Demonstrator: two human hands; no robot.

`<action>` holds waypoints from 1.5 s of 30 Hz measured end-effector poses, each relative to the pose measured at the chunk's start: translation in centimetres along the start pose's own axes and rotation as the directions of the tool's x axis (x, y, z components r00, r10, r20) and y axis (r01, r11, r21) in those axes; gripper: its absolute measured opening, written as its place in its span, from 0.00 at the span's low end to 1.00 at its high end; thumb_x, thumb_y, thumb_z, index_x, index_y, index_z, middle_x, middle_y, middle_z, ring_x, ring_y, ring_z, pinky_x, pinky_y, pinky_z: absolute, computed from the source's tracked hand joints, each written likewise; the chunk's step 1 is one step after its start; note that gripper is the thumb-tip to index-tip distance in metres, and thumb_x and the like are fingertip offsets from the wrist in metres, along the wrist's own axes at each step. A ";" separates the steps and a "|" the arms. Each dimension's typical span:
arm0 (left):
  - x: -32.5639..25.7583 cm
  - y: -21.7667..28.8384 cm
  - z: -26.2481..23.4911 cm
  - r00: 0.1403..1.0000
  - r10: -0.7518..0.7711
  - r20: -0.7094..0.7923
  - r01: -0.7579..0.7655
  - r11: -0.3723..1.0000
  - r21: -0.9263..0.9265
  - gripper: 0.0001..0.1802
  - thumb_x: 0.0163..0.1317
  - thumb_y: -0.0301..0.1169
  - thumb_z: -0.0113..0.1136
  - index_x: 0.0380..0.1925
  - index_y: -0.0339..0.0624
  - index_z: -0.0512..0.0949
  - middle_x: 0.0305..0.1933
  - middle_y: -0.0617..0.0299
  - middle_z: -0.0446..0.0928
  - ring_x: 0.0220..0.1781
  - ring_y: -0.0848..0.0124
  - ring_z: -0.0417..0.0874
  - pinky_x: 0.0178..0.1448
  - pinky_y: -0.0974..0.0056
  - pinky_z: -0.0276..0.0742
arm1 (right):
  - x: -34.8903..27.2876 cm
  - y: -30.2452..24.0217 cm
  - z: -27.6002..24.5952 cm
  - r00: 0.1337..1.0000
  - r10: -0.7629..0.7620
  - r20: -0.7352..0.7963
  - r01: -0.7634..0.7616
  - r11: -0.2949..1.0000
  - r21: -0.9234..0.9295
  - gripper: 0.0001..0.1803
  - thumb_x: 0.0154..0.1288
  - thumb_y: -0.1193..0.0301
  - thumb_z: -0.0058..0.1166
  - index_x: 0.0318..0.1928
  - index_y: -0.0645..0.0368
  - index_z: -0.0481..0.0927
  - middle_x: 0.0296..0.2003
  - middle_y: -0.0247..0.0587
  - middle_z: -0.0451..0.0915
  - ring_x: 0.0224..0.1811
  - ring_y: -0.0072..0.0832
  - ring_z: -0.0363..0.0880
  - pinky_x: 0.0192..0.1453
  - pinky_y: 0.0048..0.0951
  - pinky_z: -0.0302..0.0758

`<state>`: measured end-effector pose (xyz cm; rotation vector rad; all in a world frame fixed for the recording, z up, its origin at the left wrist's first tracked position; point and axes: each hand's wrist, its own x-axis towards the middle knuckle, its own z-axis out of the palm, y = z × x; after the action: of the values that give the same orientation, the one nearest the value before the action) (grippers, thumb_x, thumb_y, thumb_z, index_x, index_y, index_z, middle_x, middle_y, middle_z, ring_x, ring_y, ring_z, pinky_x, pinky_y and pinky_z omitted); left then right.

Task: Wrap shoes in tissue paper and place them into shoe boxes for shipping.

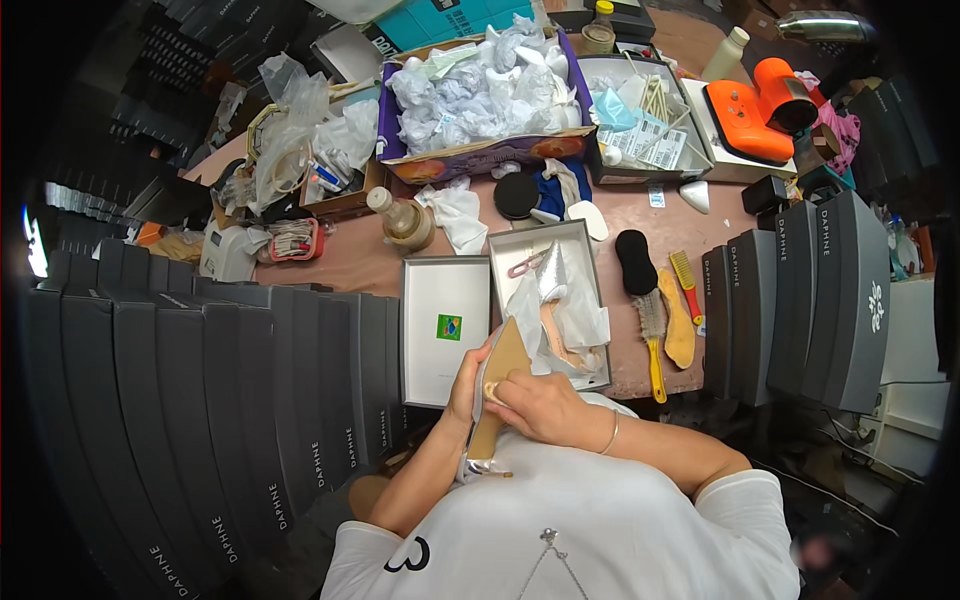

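Observation:
A high-heeled shoe (pixel 511 350) is held close to my chest, with its tan sole turned up and its toe pointing away from me. My left hand (pixel 464 388) grips it along its left edge. The silvery heel end (pixel 486 467) hangs low against my white shirt. Over the middle of the sole, my right hand (pixel 545 405) pinches a small pale piece (pixel 490 390) against the surface; its kind is too small to tell. Just beyond, a grey shoebox (pixel 597 330) holds a silver shoe (pixel 550 272) among white tissue paper (pixel 583 318).
A box lid (pixel 425 300) lies left of the shoebox. Brushes (pixel 655 345) and a black pad (pixel 636 262) lie right. Dark shoeboxes stand in rows on the left (pixel 250 380) and right (pixel 845 300). Behind are a paper-filled carton (pixel 480 160), a bottle (pixel 405 225) and an orange device (pixel 750 120).

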<state>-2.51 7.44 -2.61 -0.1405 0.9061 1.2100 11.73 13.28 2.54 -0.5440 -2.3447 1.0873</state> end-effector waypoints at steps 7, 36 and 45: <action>-0.5 0.7 0.8 0.999 -0.045 -0.021 0.044 0.998 -0.041 0.28 0.67 0.50 0.35 0.52 0.41 0.72 0.43 0.52 0.79 0.41 0.61 0.82 0.45 0.58 0.80 | 2.0 0.8 0.2 0.999 -0.030 -0.012 0.030 0.998 -0.050 0.10 0.64 0.64 0.53 0.30 0.57 0.74 0.24 0.43 0.75 0.24 0.42 0.77 0.25 0.39 0.72; -2.0 0.4 1.7 0.982 -0.004 0.187 0.015 0.998 -0.061 0.28 0.66 0.48 0.34 0.58 0.43 0.68 0.53 0.52 0.75 0.51 0.60 0.79 0.55 0.56 0.77 | 2.2 5.5 -0.4 0.976 -0.052 -0.211 0.027 0.993 -0.118 0.11 0.57 0.63 0.61 0.27 0.54 0.74 0.21 0.37 0.71 0.20 0.33 0.75 0.20 0.32 0.72; -1.4 0.6 0.1 0.992 0.004 0.125 -0.002 1.000 -0.010 0.31 0.66 0.48 0.36 0.65 0.46 0.60 0.54 0.51 0.73 0.47 0.58 0.80 0.48 0.50 0.81 | 0.1 2.0 -0.8 0.978 -0.190 -0.080 0.186 0.981 -0.063 0.10 0.58 0.63 0.60 0.28 0.53 0.74 0.20 0.35 0.70 0.20 0.30 0.75 0.19 0.32 0.70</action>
<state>-3.03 6.67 -1.42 -0.0703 0.7913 1.2126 12.40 15.02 1.45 -0.3713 -2.3034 0.8984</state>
